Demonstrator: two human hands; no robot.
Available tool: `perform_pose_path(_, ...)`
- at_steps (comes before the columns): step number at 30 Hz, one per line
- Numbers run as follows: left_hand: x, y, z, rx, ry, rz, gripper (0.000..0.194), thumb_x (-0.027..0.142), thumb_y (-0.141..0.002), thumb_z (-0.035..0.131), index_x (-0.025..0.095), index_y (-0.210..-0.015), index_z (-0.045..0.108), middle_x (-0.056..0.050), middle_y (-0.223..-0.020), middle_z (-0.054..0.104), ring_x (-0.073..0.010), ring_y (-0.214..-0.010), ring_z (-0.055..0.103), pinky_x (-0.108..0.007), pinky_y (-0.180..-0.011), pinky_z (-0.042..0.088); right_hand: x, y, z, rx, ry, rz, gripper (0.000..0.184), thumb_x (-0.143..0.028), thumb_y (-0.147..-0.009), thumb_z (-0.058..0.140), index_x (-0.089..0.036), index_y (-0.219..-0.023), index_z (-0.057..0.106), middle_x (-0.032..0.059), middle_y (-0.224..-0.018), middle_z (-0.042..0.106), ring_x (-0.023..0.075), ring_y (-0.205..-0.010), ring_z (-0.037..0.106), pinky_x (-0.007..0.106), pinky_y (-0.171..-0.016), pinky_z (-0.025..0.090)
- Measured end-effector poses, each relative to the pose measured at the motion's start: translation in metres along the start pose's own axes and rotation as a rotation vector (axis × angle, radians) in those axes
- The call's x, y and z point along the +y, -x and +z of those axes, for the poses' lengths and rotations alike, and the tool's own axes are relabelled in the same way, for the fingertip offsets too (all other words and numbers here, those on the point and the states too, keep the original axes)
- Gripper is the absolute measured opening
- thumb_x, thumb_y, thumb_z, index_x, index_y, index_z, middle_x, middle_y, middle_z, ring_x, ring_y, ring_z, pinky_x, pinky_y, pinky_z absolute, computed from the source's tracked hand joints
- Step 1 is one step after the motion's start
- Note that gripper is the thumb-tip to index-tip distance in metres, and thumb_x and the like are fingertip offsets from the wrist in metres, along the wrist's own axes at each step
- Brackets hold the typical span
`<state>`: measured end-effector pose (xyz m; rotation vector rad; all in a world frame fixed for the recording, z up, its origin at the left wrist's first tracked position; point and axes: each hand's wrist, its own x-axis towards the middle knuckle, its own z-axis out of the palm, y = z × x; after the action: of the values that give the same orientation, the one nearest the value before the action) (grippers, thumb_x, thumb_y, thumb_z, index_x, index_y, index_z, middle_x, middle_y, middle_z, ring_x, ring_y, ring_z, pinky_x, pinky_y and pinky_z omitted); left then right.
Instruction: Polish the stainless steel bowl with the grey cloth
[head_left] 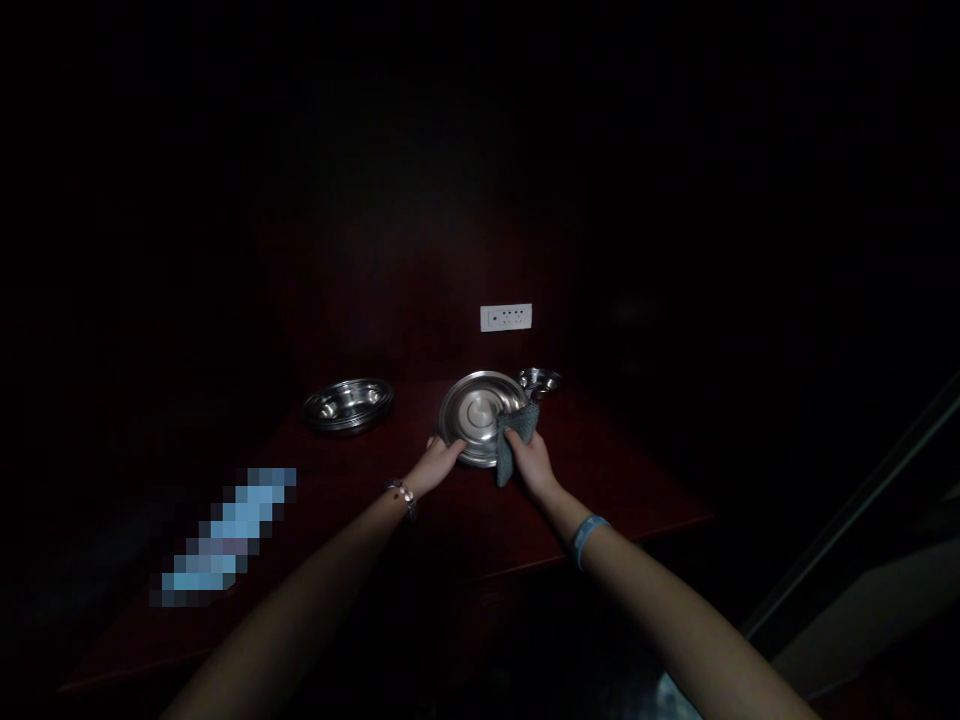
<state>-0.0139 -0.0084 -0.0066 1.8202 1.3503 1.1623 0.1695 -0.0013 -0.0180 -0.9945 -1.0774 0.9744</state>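
A round, shallow stainless steel dish (pixel 477 408) is tilted toward me above the dark red table. My left hand (pixel 437 464) grips its lower left rim, with the thumb on the inner side. On the right side, my right hand (pixel 534 462) is closed on a grey-green cloth (pixel 507 462) that is folded over the dish's rim. The thumb presses the cloth against the metal; the fingers behind it are hidden.
Stacked metal dishes (pixel 348 404) stand at the table's left back. Another metal dish (pixel 541 379) sits behind my right hand. A white socket panel (pixel 506 317) is on the back wall. A blurred-out bluish patch (pixel 232 535) covers something at left. The table's front edge (pixel 525 567) crosses below my arms.
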Motion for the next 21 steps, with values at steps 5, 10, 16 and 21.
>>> perform_pose_path(5,0.0073,-0.0004,-0.0019,0.134,0.135,0.010,0.054,0.036,-0.089,0.049,0.015,-0.137,0.043,-0.012,-0.137,0.058,-0.0257,-0.133,0.048,-0.040,-0.115,0.032,-0.0004,-0.0004,0.0000,-0.012,-0.004,0.009,0.035,-0.037,-0.071,0.065,-0.016,-0.099,0.068,0.0090,-0.102,0.074,0.0247,-0.096,0.068,0.036,-0.089,0.052)
perform_pose_path(10,0.0102,-0.0009,-0.0029,0.151,0.218,0.085,0.049,0.044,-0.093,0.043,0.016,-0.133,0.040,-0.012,-0.137,0.055,-0.0230,-0.134,0.047,-0.037,-0.115,0.031,-0.0016,-0.0001,-0.0002,-0.013,-0.023,0.006,0.035,-0.038,-0.071,0.066,-0.016,-0.098,0.068,0.0089,-0.103,0.074,0.0252,-0.098,0.068,0.036,-0.090,0.052)
perform_pose_path(16,0.0081,0.0003,-0.0008,0.109,0.262,0.080,0.059,0.048,-0.089,0.053,0.018,-0.138,0.038,-0.012,-0.141,0.051,-0.0236,-0.136,0.044,-0.039,-0.116,0.030,-0.0005,-0.0003,0.0001,0.011,-0.050,0.017,0.034,-0.037,-0.069,0.066,-0.017,-0.096,0.068,0.0079,-0.101,0.074,0.0245,-0.096,0.069,0.034,-0.088,0.052)
perform_pose_path(21,0.0074,0.0065,0.0008,-0.057,0.109,0.087,0.063,0.051,-0.083,0.060,0.019,-0.136,0.048,-0.011,-0.140,0.055,-0.0267,-0.134,0.046,-0.043,-0.117,0.027,0.0007,-0.0015,0.0003,0.049,-0.066,0.029,0.034,-0.039,-0.069,0.066,-0.015,-0.094,0.068,0.0089,-0.099,0.074,0.0239,-0.092,0.069,0.033,-0.083,0.053)
